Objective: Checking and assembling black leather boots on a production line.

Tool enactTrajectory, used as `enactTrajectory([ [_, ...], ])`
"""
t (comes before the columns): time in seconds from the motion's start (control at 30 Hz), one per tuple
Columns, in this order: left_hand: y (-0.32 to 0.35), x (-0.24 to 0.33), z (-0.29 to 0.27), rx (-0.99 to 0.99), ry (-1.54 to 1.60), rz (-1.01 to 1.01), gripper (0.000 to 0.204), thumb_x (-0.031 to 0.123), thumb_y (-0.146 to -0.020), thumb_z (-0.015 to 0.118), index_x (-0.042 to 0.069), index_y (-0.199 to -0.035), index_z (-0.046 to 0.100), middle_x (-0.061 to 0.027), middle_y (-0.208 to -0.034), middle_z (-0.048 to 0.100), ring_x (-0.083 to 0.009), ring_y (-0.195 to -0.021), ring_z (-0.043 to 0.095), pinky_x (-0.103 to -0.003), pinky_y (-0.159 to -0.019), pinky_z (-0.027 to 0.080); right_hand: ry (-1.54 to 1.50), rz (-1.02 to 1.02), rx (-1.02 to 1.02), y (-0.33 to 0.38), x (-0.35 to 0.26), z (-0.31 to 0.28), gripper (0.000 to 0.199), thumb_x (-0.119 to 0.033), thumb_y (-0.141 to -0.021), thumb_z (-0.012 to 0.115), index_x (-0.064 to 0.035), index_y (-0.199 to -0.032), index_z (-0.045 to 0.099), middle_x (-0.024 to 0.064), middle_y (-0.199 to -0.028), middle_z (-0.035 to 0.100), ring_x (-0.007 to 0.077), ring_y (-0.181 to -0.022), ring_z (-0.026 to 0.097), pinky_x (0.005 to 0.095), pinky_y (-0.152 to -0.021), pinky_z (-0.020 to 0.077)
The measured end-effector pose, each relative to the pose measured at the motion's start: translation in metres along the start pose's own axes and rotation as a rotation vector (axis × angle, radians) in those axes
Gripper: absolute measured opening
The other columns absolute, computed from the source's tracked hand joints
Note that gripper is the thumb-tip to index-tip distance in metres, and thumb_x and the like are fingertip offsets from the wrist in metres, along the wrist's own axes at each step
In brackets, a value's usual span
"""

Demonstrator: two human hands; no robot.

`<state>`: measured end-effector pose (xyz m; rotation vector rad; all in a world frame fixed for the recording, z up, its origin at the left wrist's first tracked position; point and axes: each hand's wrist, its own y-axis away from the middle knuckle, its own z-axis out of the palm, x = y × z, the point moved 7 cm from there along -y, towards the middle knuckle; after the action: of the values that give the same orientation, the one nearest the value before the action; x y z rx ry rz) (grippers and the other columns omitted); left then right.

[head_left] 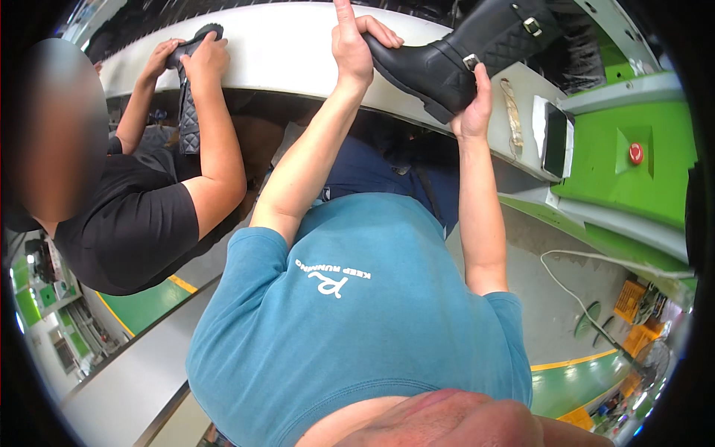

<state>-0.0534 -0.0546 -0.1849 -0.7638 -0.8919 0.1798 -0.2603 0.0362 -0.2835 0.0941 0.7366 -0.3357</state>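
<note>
a black buckled boot [453, 61] points toe left

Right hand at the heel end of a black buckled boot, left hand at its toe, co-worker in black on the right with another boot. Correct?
Wrong side: the head view shows the co-worker in black, with another boot, on the left. The rest stands: right hand at the heel end of a black buckled boot, left hand at its toe.

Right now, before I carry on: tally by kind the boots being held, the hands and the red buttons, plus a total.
Held boots: 2, the buckled boot and the co-worker's boot
Hands: 4, left hand, right hand, co-worker's near hand and far hand
Red buttons: 1, the red button
Total: 7
</note>
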Motion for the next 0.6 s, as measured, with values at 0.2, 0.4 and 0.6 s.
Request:
enactTrajectory([
  [0.2,0.005,-0.029,-0.038,0.177,-0.613,-0.396,0.055,0.044,-0.118,0.054,-0.002,-0.102,0.079,-0.0145,-0.106,0.08,-0.0273,-0.102,0.074,-0.04,-0.098,0.056,0.074,-0.106,0.018,-0.006,-0.003,0.002,0.05,-0.034,-0.114,0.069,-0.0006,-0.151,0.062,0.0119,-0.146,0.072,0.0247,-0.131,0.071,0.0431,-0.116,0.0561],
  [0.4,0.087,0.024,0.012,0.141,-0.819,-0.316,0.071,0.047,-0.109,0.074,-0.002,-0.157,0.055,-0.0268,-0.168,0.049,-0.0377,-0.153,0.049,-0.047,-0.123,0.044,0.178,-0.22,0.088,0.011,-0.013,0.026,0.057,-0.04,-0.118,0.061,0.0011,-0.157,0.056,0.0145,-0.156,0.065,0.0262,-0.141,0.065,0.0442,-0.123,0.0499],
  [0.6,0.115,0.039,0.029,0.167,-0.817,-0.325,0.125,0.035,-0.078,0.104,-0.001,-0.17,0.028,-0.0259,-0.166,0.044,-0.034,-0.151,0.051,-0.045,-0.123,0.046,0.169,-0.09,-0.564,0.062,-0.009,0.11,0.088,-0.07,-0.119,0.03,-0.002,-0.174,0.037,0.0187,-0.172,0.047,0.0303,-0.158,0.048,0.0482,-0.136,0.0326],
])
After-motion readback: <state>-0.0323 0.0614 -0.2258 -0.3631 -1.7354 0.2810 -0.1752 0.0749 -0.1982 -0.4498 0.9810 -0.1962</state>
